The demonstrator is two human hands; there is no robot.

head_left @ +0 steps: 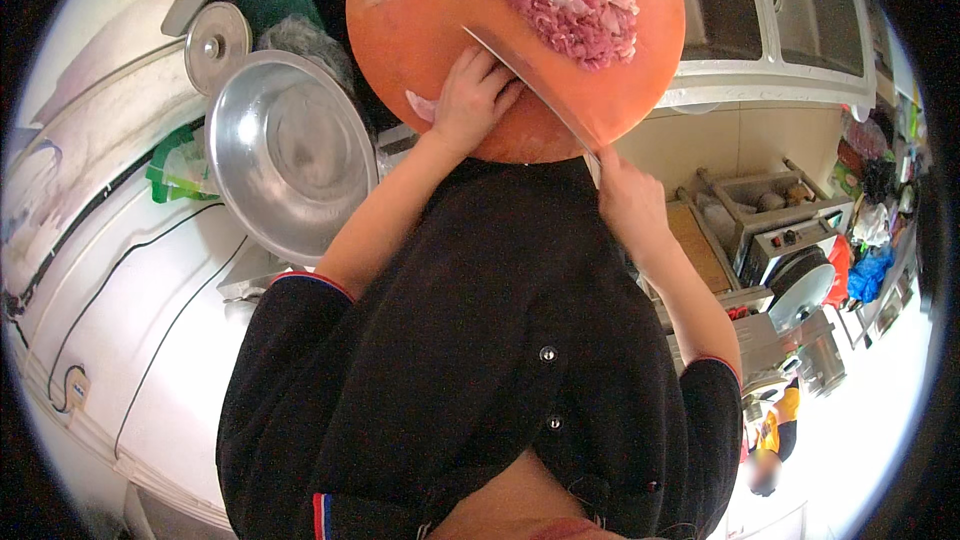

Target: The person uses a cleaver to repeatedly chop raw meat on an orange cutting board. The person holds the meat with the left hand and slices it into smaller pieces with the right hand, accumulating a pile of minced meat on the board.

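Observation:
My right hand (pixel 632 202) is closed round the handle of a long kitchen knife (pixel 535 88) at the near right edge of a round orange cutting board (pixel 400 35). The blade slants across the board toward the far left. Close on the blade's left side, my left hand (pixel 472 100) presses bent fingers down; whatever lies under them is hidden. Next to that wrist shows a small pale pink piece of meat (pixel 421 105). A heap of cut raw meat (pixel 575 10) rests on the far right part of the board, beyond the blade.
Left of the board stands a large steel bowl (pixel 225 155), with a round pot lid (pixel 217 48) behind it. A steel sink (pixel 770 90) adjoins on the right. Below it are shelves (pixel 755 190) with kitchen goods. Another person (pixel 775 440) is far off at lower right.

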